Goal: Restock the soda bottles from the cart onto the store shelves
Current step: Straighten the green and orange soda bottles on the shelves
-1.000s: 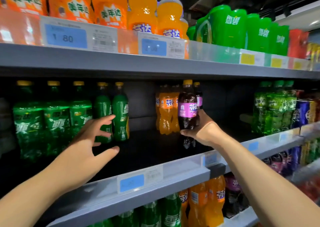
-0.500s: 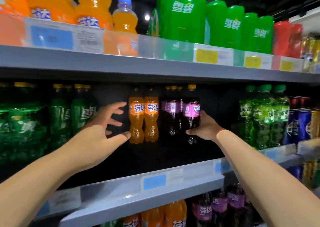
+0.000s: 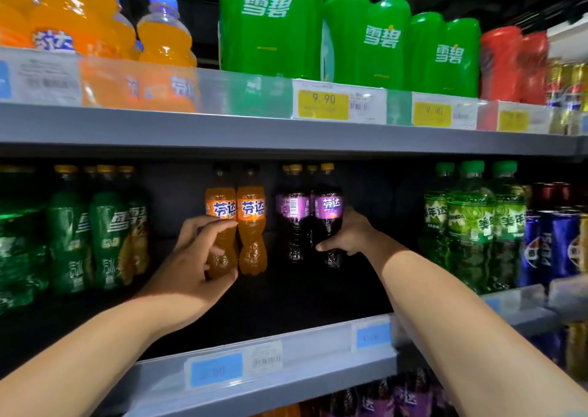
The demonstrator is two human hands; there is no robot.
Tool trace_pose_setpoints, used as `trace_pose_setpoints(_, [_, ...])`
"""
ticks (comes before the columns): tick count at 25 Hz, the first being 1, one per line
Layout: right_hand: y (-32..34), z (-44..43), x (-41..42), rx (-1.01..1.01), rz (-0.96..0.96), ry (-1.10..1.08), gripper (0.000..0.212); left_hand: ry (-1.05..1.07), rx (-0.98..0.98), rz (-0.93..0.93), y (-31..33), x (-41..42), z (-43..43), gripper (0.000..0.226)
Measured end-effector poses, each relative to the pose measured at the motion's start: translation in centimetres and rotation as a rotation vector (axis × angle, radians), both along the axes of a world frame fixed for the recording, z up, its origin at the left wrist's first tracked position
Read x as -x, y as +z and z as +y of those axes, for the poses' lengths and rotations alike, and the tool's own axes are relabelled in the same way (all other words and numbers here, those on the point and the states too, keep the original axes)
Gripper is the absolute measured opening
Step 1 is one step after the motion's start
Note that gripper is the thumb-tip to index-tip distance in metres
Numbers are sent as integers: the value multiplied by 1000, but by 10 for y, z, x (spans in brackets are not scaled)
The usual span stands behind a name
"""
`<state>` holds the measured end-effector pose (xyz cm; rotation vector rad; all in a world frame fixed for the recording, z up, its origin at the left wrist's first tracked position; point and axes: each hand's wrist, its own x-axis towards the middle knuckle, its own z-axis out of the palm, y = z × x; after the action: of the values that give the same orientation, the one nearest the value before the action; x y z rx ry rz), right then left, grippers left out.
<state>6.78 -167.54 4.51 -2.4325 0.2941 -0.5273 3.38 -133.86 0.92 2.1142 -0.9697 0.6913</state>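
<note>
Deep on the middle shelf stand two orange soda bottles and a small group of dark purple ones. My left hand curls around the left orange bottle, thumb low on its front and fingers over its label. The other orange bottle stands right beside it. My right hand grips the front purple soda bottle from its right side; the bottle stands upright next to another purple bottle. The cart is out of sight.
Green soda bottles fill the shelf's left side; green bottles and blue cans fill its right. The upper shelf holds large orange and green bottles. A dark gap lies in front of the orange and purple bottles.
My left hand has moved right and closed around the left orange bottle. My right hand has kept its hold on the purple bottle, now set beside the other purple ones. The camera has drawn closer.
</note>
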Motion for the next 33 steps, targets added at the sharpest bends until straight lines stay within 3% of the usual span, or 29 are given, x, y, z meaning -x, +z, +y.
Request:
trace_pose_setpoints(2, [-4, -4, -4, -13, 35, 38, 58, 1, 6, 13, -3, -3, 3, 70])
trace_pose_setpoints(6, [-17, -15, -2, -112, 148, 116, 41, 5, -14, 27, -5, -4, 4, 69])
trace_pose_setpoints(10, [-17, -20, -2, -225, 38, 134, 43, -4, -6, 44, -3, -2, 4, 69])
trace_pose_setpoints(13, [-16, -17, -5, -284, -93, 65, 79, -1, 10, 52, -2, 1, 5, 68])
trace_pose_setpoints(14, [-15, -16, -4, -350, -166, 60, 79, -2, 15, 55, -2, 2, 5, 68])
trace_pose_setpoints(17, [-10, -13, 0, -487, -343, 93, 60, 7, 20, 71, -2, 4, 5, 68])
trace_pose_setpoints(22, [-7, -7, 8, -561, -453, 163, 39, 29, 19, 76, -1, 6, 5, 69])
trace_pose_setpoints(33, [-10, -8, 11, -535, -419, 216, 34, -7, 1, 90, -2, 7, 5, 71])
